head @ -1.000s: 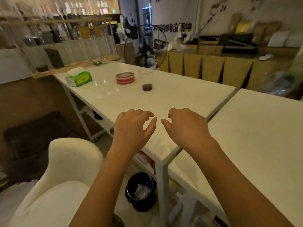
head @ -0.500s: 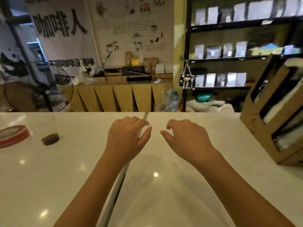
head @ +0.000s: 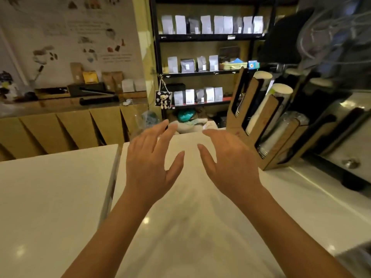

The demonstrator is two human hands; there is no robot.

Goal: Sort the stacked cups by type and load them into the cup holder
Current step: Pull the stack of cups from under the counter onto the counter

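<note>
- The left hand (head: 149, 167) hovers palm down over the glossy white tabletop (head: 200, 227), fingers spread wide and holding nothing.
- The right hand (head: 230, 165) hovers beside it, a small gap between the two thumbs, its fingers likewise splayed and empty.
- The slotted brown cardboard cup holder (head: 267, 125) stands tilted at the table's far right corner, near the right hand but apart from it.
- In its slots sit stacks of white paper cups (head: 269, 105) and, lower and nearer, a stack of clear plastic cups (head: 281, 133).
- Behind, a black metal shelf unit (head: 208, 37) carries rows of grey and white pouches; their small labels are too blurred to read.
- On the left wall hangs a pale illustrated poster (head: 80, 37) with small drawings and lines of text, none legible.
- Below it runs a counter fronted with tan folded panels (head: 70, 125).
</note>
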